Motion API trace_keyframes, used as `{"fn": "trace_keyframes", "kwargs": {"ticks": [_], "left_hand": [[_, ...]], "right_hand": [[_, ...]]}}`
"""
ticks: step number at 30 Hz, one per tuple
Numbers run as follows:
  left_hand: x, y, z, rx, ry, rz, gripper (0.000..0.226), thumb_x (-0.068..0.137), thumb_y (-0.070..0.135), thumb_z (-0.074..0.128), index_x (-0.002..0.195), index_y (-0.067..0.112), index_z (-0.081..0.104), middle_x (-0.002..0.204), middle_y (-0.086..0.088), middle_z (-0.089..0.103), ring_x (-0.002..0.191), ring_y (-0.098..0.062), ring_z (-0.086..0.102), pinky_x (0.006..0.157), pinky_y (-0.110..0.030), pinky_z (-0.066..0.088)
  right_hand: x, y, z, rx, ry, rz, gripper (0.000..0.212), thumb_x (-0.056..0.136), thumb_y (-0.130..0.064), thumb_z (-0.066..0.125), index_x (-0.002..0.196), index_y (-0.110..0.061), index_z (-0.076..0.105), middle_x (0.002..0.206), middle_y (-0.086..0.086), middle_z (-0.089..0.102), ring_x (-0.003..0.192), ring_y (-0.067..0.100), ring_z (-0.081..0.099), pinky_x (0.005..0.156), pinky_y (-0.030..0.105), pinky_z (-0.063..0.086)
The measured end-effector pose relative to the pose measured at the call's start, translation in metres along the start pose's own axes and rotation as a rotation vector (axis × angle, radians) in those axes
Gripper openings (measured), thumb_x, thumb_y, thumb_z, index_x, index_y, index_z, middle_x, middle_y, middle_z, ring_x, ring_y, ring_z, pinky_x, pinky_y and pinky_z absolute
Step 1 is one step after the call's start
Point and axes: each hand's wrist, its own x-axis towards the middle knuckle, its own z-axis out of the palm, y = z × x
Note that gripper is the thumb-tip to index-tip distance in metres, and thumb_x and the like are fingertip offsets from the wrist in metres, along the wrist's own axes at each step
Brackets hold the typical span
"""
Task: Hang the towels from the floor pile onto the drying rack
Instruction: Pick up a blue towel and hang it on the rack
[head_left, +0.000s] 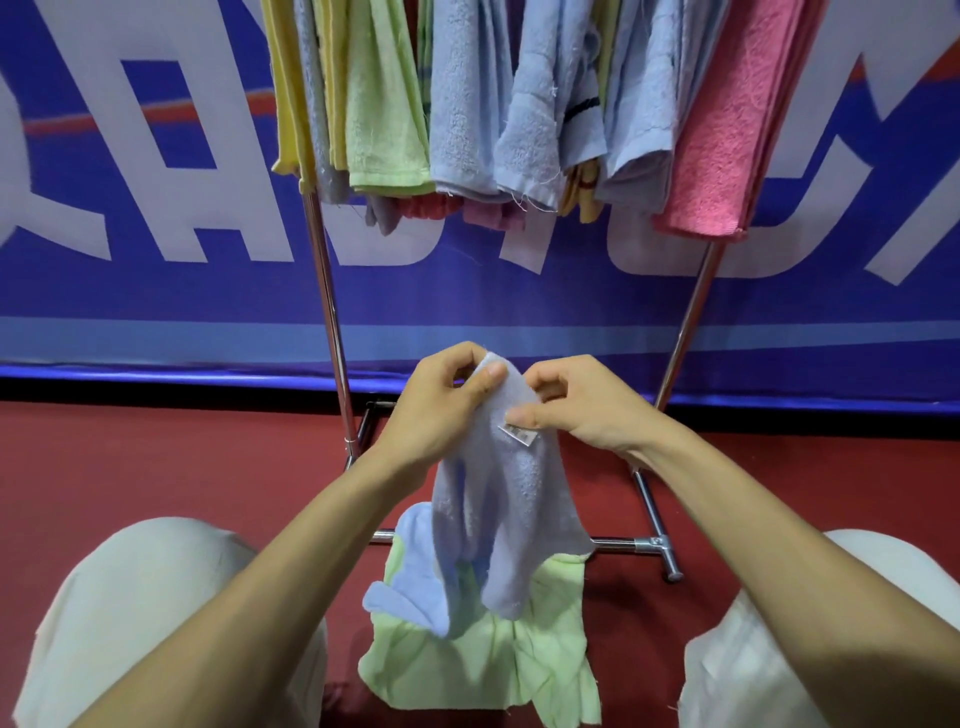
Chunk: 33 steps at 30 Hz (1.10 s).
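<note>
- Left hand (447, 402): raised in front of the body, thumb and curled fingers pinching the top edge of the light blue towel (498, 509).
- Right hand (587, 408): just beside the left, at the same height; thumb and forefinger pinch the same edge, other fingers curled.
- Forearms (291, 561): bare, reaching forward, converging toward centre.
- Knees (140, 597): spread apart, in pale trousers, low at either side.
</note>
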Motion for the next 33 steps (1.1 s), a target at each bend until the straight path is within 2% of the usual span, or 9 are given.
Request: {"fn": "trace_keyframes", "kwargs": {"ticks": [4,6,9,12,15,22,28,31,33], "left_hand": [[0.0,0.006,-0.002,-0.154,0.07,0.026,0.021,0.099,0.016,0.051,0.08,0.009,0.056,0.075,-0.005,0.052,0.072,-0.013,0.047,0.069,-0.027,0.04],[0.001,0.008,-0.006,-0.278,0.11,0.002,0.021,0.099,0.018,0.051,0.08,0.011,0.055,0.077,-0.009,0.05,0.075,-0.018,0.045,0.072,-0.034,0.039],[0.005,0.009,-0.013,-0.414,0.205,-0.05,0.021,0.1,0.02,0.049,0.081,0.014,0.056,0.079,-0.01,0.053,0.078,-0.02,0.05,0.076,-0.036,0.043],[0.011,0.009,-0.024,-0.551,0.374,-0.122,0.027,0.101,0.022,0.048,0.075,0.017,0.054,0.065,0.003,0.051,0.06,-0.01,0.048,0.061,-0.024,0.044],[0.018,0.004,-0.039,-0.689,0.508,-0.208,0.027,0.101,0.027,0.048,0.076,0.019,0.052,0.06,0.006,0.046,0.049,-0.006,0.044,0.051,-0.021,0.043],[0.029,-0.01,-0.075,-0.88,0.799,-0.33,0.018,0.099,0.021,0.05,0.089,0.015,0.063,0.091,-0.008,0.067,0.088,-0.023,0.066,0.081,-0.038,0.054],[0.029,-0.016,-0.081,-0.906,0.929,-0.347,0.013,0.095,0.019,0.057,0.084,0.016,0.064,0.088,-0.008,0.069,0.082,-0.022,0.067,0.087,-0.045,0.056],[0.027,-0.014,-0.081,-0.891,0.93,-0.314,0.017,0.097,0.019,0.055,0.082,0.018,0.065,0.087,-0.007,0.069,0.08,-0.022,0.067,0.084,-0.044,0.057],[0.025,-0.011,-0.078,-0.833,0.879,-0.299,0.022,0.098,0.019,0.051,0.08,0.017,0.064,0.073,-0.003,0.07,0.07,-0.018,0.066,0.073,-0.036,0.057]], "right_hand": [[0.004,0.007,0.0,-0.044,0.035,-0.008,0.016,0.078,-0.016,0.078,0.071,-0.009,0.067,0.065,0.0,0.062,0.065,0.004,0.052,0.067,0.025,0.041],[0.007,0.011,0.001,-0.1,0.059,-0.001,0.03,0.071,-0.031,0.079,0.076,-0.004,0.067,0.073,0.016,0.065,0.069,0.009,0.052,0.069,0.031,0.042],[0.013,0.018,0.003,-0.157,0.082,0.043,0.052,0.062,-0.05,0.076,0.078,-0.001,0.066,0.073,0.017,0.065,0.067,0.011,0.05,0.066,0.031,0.04],[0.014,0.022,0.002,-0.275,0.091,0.079,0.038,0.075,-0.035,0.078,0.06,-0.008,0.056,0.056,-0.002,0.048,0.058,0.007,0.038,0.059,0.029,0.032],[0.015,0.026,0.004,-0.399,0.077,0.081,0.041,0.081,-0.028,0.075,0.058,-0.007,0.049,0.056,-0.001,0.039,0.058,0.011,0.03,0.057,0.031,0.026],[0.014,0.041,0.002,-0.595,0.005,0.237,0.016,0.084,-0.024,0.071,0.071,-0.015,0.067,0.057,-0.005,0.052,0.055,0.008,0.043,0.053,0.022,0.035],[0.009,0.046,-0.003,-0.702,-0.146,0.369,0.014,0.087,-0.017,0.066,0.073,-0.013,0.068,0.065,-0.009,0.061,0.067,0.01,0.057,0.072,0.029,0.051],[0.005,0.043,-0.002,-0.458,-0.14,0.404,0.023,0.089,-0.002,0.058,0.071,-0.016,0.059,0.058,0.002,0.058,0.053,0.011,0.058,0.071,0.037,0.057],[0.001,0.035,-0.003,-0.135,-0.052,0.387,0.015,0.093,0.004,0.053,0.086,-0.009,0.052,0.055,0.006,0.051,0.048,0.015,0.061,0.055,0.034,0.059]]}}
